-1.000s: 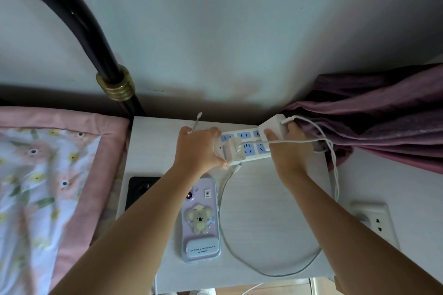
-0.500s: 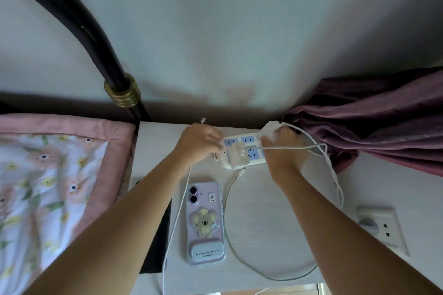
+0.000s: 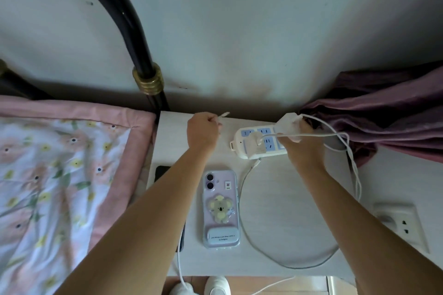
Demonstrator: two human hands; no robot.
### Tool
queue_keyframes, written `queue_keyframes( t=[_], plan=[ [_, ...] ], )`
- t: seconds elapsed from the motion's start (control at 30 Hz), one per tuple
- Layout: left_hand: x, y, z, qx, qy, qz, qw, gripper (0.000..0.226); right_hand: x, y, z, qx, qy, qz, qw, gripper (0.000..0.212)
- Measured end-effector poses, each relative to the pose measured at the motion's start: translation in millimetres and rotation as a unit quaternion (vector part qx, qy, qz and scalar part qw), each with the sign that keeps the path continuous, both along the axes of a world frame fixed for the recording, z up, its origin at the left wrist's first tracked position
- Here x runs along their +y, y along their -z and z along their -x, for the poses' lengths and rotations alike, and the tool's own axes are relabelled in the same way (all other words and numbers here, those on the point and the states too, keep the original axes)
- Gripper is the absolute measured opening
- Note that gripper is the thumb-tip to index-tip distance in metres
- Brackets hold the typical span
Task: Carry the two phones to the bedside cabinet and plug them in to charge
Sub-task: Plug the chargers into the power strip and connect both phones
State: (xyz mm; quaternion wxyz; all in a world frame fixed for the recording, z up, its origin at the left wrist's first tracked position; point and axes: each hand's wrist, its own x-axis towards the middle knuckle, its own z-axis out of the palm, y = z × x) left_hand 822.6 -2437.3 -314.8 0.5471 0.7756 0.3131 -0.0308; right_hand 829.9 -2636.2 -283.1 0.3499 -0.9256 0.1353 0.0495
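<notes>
A lilac phone (image 3: 221, 208) with a koala grip lies face down in the middle of the white bedside cabinet (image 3: 282, 201). A second, black phone (image 3: 162, 171) lies at the cabinet's left edge, mostly hidden under my left forearm. My left hand (image 3: 202, 132) is closed around the plug end of a white charging cable (image 3: 223, 114), lifted left of the power strip (image 3: 257, 142). My right hand (image 3: 299, 141) holds the strip's right end and a white charger block (image 3: 285, 122). Another white adapter (image 3: 256, 145) sits plugged into the strip.
A loose white cable (image 3: 247, 230) loops across the cabinet's right half. A wall socket (image 3: 402, 223) is at lower right, a purple curtain (image 3: 383, 115) behind the strip. The floral bed cover (image 3: 60, 175) and black bed frame (image 3: 134, 38) lie left. White shoes (image 3: 217, 286) show below.
My left hand has let go of the power strip's left end and pulled away to the left with the cable end. My right hand stays on the strip and charger block.
</notes>
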Motion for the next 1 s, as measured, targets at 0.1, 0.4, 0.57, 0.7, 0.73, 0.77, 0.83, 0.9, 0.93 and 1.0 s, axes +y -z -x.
queue_keyframes(
  t=[0.1,0.4,0.57,0.7,0.73,0.77,0.83,0.9,0.93,1.0],
  plan=[
    [-1,-12,19,-0.014,-0.019,0.059,0.998,0.027,1,-2,41,-0.051,0.098,-0.077,0.991,0.041],
    [-32,-14,146,0.047,-0.03,0.332,0.942,0.022,47,-3,156,0.174,0.169,-0.388,0.889,0.022],
    [-38,-12,179,0.053,-0.005,0.326,0.944,0.02,67,-5,157,0.162,0.117,-0.382,0.902,0.019],
    [-32,-15,186,0.046,-0.014,0.305,0.951,0.025,74,-1,156,0.175,0.081,-0.334,0.923,0.011],
    [-30,-15,187,0.044,-0.016,0.294,0.955,0.027,76,0,156,0.182,0.075,-0.33,0.923,0.008],
    [-28,-15,187,0.037,-0.019,0.293,0.955,0.026,78,1,158,0.19,0.067,-0.328,0.923,0.006],
    [-24,-14,187,0.018,-0.027,0.304,0.952,0.02,81,3,162,0.187,0.036,-0.316,0.929,0.008],
    [-21,-13,189,0.0,-0.038,0.305,0.952,0.013,84,4,168,0.166,-0.007,-0.284,0.944,0.01],
    [-20,-13,192,-0.003,-0.046,0.302,0.952,0.012,86,3,172,0.16,-0.027,-0.274,0.948,0.015],
    [-20,-11,202,0.0,-0.062,0.28,0.958,0.015,87,3,182,0.16,-0.061,-0.27,0.947,0.031]
  ],
)
